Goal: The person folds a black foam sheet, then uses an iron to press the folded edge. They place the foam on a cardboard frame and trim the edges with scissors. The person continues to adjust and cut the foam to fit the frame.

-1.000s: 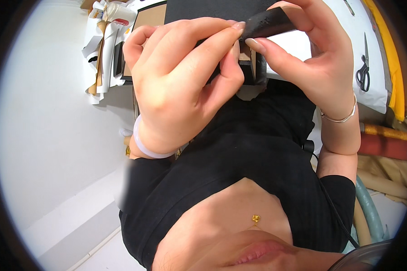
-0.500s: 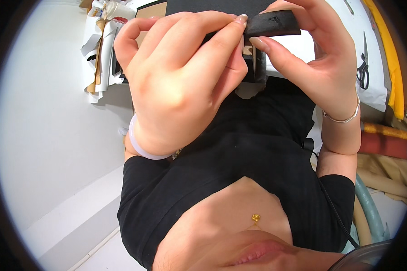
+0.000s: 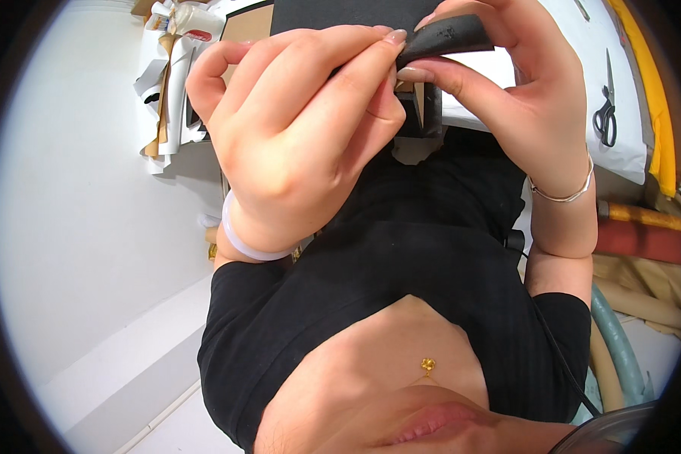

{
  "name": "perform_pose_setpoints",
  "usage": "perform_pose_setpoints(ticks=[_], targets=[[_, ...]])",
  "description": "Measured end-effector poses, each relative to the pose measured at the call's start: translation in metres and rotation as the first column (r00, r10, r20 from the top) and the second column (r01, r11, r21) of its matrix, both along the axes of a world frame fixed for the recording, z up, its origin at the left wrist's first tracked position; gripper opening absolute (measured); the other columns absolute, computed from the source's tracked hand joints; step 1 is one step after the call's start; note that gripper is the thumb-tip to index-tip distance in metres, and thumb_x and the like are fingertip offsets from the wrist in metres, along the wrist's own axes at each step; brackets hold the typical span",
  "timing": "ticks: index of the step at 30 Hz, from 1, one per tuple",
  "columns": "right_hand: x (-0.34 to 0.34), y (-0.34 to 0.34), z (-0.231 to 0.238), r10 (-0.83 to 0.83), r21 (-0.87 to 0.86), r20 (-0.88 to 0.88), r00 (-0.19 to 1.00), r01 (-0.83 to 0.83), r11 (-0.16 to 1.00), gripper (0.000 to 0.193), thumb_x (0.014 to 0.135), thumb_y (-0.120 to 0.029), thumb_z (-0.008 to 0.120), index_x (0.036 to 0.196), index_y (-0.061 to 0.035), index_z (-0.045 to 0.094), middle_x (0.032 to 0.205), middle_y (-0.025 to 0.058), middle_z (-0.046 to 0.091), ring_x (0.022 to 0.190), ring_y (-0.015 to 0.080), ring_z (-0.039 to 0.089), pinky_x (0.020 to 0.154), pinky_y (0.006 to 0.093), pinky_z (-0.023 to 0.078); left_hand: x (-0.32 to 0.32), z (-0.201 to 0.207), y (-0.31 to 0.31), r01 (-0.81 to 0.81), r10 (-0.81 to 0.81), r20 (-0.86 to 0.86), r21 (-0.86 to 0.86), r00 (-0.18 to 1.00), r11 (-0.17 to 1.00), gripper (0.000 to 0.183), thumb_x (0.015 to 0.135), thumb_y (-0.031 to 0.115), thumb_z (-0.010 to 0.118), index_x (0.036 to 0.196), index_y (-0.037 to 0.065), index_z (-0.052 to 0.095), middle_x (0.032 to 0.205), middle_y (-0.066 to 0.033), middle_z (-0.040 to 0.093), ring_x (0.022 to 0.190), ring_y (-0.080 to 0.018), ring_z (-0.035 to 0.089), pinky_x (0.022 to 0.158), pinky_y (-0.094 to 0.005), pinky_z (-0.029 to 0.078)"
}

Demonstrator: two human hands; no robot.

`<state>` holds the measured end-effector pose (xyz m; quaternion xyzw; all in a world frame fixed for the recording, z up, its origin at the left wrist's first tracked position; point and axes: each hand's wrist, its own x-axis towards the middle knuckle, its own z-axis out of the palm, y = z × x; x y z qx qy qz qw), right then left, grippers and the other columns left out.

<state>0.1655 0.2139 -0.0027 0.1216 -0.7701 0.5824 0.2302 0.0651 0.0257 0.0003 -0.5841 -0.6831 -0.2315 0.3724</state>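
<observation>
Between both hands, raised over the table's near edge, is a short black strip [image 3: 455, 35] that looks like leather, slightly curved, with faint marks on its face. My left hand [image 3: 299, 125] pinches its left end between thumb and fingertips; the back of that hand hides this end. My right hand [image 3: 526, 94] grips the strip from the right, thumb along the lower edge and fingers behind the upper edge. The strip's right end sticks out free past the right thumb. Below the fingertips, partly covered, stands a black box-like piece [image 3: 430, 110] with a tan inner side.
Black-handled scissors [image 3: 605, 117] lie on white sheeting at the right, beside a yellow roll [image 3: 654, 113]. Rolled materials [image 3: 639, 240] are stacked lower right. A black sheet [image 3: 340, 13] lies at the back. Paper scraps and a white bottle [image 3: 193, 19] crowd the left corner by the wall.
Both hands and the strip have shifted slightly left. My right thumb has slid along the strip toward the left fingertips, and the strip is tilted a little more.
</observation>
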Motion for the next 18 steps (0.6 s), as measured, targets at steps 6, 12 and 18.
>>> perform_pose_setpoints(ticks=[6, 12, 18], targets=[[-0.018, 0.008, -0.033, 0.020, -0.044, -0.240, 0.970, -0.031, 0.999, 0.048, 0.085, 0.006, 0.078, 0.128, 0.0024, 0.056, 0.125, 0.0128, 0.061, 0.108, 0.0189, 0.066, 0.092, 0.0308, 0.056, -0.001, -0.005, -0.001, 0.009, -0.011, 0.033, 0.060, 0.999, 0.998, 0.028, 0.069, -0.004, 0.078, 0.095, 0.008, 0.079, 0.096, -0.0013, 0.078, 0.078, -0.0134, 0.067, 0.087, -0.0251, 0.039], [-0.017, 0.010, -0.039, -0.007, -0.062, -0.179, 0.984, -0.004, 0.998, 0.048, 0.083, 0.007, 0.078, 0.125, 0.0018, 0.056, 0.125, 0.0133, 0.060, 0.109, 0.0192, 0.065, 0.096, 0.0315, 0.055, -0.005, -0.004, -0.001, 0.021, -0.027, 0.073, 0.087, 0.997, 0.996, 0.026, 0.070, -0.005, 0.076, 0.094, 0.005, 0.078, 0.096, -0.0034, 0.078, 0.080, -0.0149, 0.069, 0.083, -0.0260, 0.042], [-0.013, 0.003, -0.029, -0.018, -0.148, -0.122, 0.992, 0.000, 0.989, 0.054, 0.080, 0.010, 0.075, 0.129, 0.0016, 0.055, 0.127, 0.0139, 0.060, 0.104, 0.0199, 0.067, 0.095, 0.0310, 0.055, -0.003, 0.003, -0.008, 0.092, -0.090, 0.326, 0.009, 0.941, 0.996, 0.028, 0.079, -0.007, 0.067, 0.103, -0.001, 0.078, 0.105, -0.0111, 0.077, 0.090, -0.0189, 0.069, 0.087, -0.0285, 0.047]])
